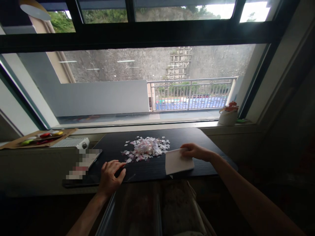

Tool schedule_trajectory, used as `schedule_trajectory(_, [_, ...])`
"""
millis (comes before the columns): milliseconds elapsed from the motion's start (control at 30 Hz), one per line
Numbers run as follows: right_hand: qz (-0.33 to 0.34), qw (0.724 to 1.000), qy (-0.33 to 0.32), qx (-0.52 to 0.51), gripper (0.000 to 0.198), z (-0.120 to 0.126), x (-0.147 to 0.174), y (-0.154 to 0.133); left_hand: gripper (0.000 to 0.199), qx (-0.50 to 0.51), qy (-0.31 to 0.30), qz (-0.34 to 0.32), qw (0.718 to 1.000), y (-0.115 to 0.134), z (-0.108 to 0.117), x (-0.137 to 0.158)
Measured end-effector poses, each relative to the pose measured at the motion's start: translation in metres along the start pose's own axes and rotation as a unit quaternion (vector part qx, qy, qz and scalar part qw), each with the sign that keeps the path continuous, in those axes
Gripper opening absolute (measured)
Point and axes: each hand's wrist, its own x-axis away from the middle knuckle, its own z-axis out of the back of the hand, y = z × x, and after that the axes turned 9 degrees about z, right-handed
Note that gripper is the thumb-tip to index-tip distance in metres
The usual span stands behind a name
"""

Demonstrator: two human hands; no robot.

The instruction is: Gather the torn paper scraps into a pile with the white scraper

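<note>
The left hand (pixel 112 174), loosely open, looks empty; the right hand (pixel 193 151), fingers curled, holds a white flat piece (pixel 177 164). Just beyond and between them on the desk (pixel 185 135), paper scraps (pixel 149 147) appear mostly heaped, strays left ungathered around the edges.

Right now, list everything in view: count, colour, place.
Window: one, dark-framed, ahead
Greenery: patches, green, outside
Rock wall: one, grey, outside
Railing: one, silvery, outside
Low wall: one, pale, outside
Ground: one stretch, blue, outside
Table: one, black, below window
Paper bits: uncountable, white and pinkish, on table
Flat piece: one, white, over table
Blurred item: one, pale and red, table's left
Brown sheet: one, brown, far left
Small things: several, red, yellow, green, on brown sheet
Slatted unit: one, white, right of brown sheet
Container: one, white, window's lower right
Shapes: count unclear, dark, bottom centre
Left hand: one, bare, near paper bits
Right hand: one, bare, holding flat piece
</note>
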Motion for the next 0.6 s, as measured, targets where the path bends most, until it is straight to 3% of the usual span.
schedule_trajectory(233, [0.009, 1.000, 0.015, 0.017, 0.028, 0.002, 0.015, 0.001, 0.022, 0.003, 0.005, 0.004, 1.000, 0.001, -0.001, 0.000])
schedule_trajectory(400, [0.062, 0.990, 0.114, 0.051, 0.027, 0.002, 0.009, 0.004, 0.022, 0.001, 0.006, -0.003, 1.000, 0.002, -0.001, 0.000])
schedule_trajectory(600, [0.143, 0.963, 0.190, 0.129, 0.020, -0.035, -0.023, 0.004, 0.021, 0.002, 0.005, -0.002, 1.000, 0.000, -0.003, 0.002])
